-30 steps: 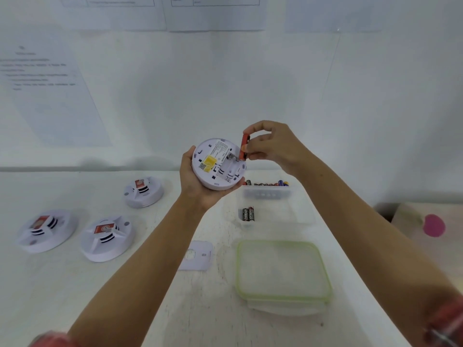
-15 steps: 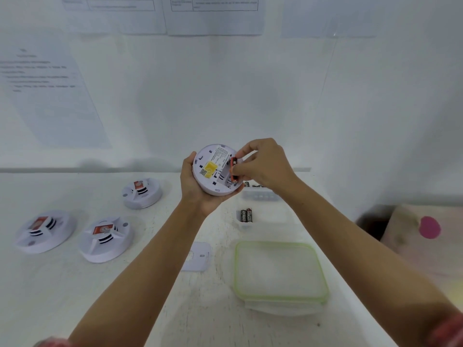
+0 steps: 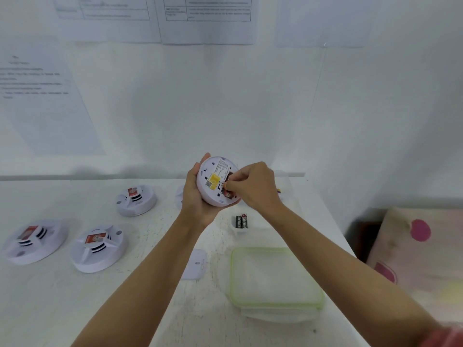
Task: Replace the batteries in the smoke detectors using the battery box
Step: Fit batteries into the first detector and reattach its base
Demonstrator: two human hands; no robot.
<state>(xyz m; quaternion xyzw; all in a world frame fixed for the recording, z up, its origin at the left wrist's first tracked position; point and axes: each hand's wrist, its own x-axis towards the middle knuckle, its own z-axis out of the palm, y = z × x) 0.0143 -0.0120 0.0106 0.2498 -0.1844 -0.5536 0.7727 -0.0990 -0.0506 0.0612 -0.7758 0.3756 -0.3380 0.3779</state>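
My left hand cups a detector above the table, fingers curled round its rim, its back turned up toward me so the yellow label shows. My right hand is curled tight at the detector's right side, fingertips pinching a battery that lies in the open compartment. I cannot tell if it is fully seated.

The box sits at the back of the table behind my right wrist, mostly hidden; only a clear edge shows. Its green-rimmed lid lies flat nearer me, on the right. Between lid and held detector, two black cells lie side by side. A small white cover rests just left of the lid.

Three more detectors wait on the left: one farther back, two nearer me, each well apart from my hands.
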